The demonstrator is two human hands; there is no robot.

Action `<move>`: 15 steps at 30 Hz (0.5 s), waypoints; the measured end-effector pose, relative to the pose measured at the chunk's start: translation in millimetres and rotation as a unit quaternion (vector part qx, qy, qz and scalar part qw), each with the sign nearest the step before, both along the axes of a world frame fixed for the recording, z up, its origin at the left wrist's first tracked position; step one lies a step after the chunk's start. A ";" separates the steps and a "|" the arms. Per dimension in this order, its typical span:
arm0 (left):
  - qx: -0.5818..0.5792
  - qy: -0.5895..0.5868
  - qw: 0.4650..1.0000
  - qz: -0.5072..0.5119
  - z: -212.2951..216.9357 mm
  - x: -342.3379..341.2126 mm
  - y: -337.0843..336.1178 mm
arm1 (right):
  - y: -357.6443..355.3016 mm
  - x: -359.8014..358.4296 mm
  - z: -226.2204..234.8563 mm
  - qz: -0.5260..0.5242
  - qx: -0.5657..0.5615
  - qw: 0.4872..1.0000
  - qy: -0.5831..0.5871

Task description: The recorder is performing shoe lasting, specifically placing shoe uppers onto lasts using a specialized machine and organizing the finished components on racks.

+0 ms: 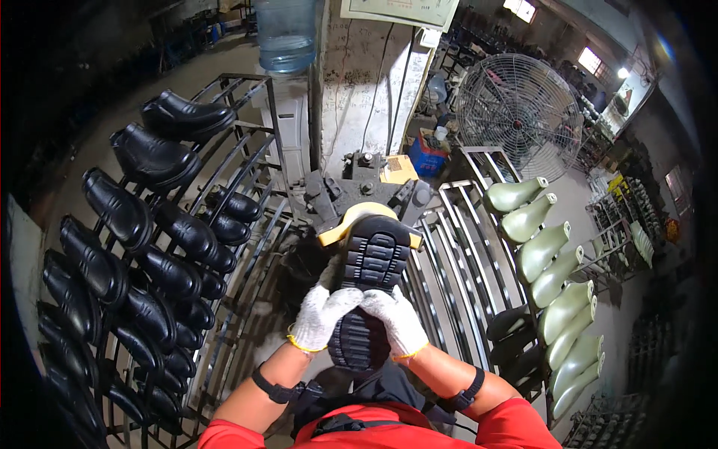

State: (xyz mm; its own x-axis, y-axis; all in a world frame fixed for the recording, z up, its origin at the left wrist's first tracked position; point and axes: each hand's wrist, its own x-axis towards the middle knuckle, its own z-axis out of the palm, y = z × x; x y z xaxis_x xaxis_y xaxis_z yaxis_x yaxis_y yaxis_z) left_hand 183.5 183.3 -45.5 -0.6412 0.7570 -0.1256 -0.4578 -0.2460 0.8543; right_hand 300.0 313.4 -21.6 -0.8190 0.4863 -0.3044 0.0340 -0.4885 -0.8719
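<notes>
Red sleeves (516,426) lead to the left hand (321,318) and right hand (396,318), both gripping a black shoe (376,254) mid-sole, best held square to the yellow pad (348,222) beyond their grip.

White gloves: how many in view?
2: the left glove is on the left hand, the right glove on the right hand, both holding the black-soled shoe. Others could be hidden in the darker areas.

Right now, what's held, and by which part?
A black shoe, sole up: the left hand and right hand grip opposite sides around its middle, thumbs on the sole.
</notes>
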 end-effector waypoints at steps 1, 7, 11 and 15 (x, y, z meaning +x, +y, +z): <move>-0.010 0.030 0.999 -0.019 -0.2 3.3 -1.6 | 1.3 5.6 -8.8 0.005 0.006 1.000 0.023; -0.114 0.240 0.964 0.010 -44.7 13.1 -11.2 | -10.5 13.7 -31.2 -0.004 0.081 0.997 0.020; -0.166 0.253 0.953 0.010 0.5 37.5 -14.5 | -6.0 22.3 -46.4 -0.033 0.214 0.976 0.037; -0.093 0.138 0.986 -0.017 -30.8 74.5 -72.7 | -80.0 66.7 -56.7 -0.141 0.085 0.986 -0.011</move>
State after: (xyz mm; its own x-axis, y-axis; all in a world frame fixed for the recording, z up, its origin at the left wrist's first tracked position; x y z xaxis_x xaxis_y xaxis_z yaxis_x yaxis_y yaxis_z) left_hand 258.0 110.5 -76.3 -0.6456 0.7585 -0.0885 -0.2067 -0.0619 0.9765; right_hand 366.7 233.4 -78.3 -0.6376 0.7398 -0.2150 -0.0620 -0.3275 -0.9428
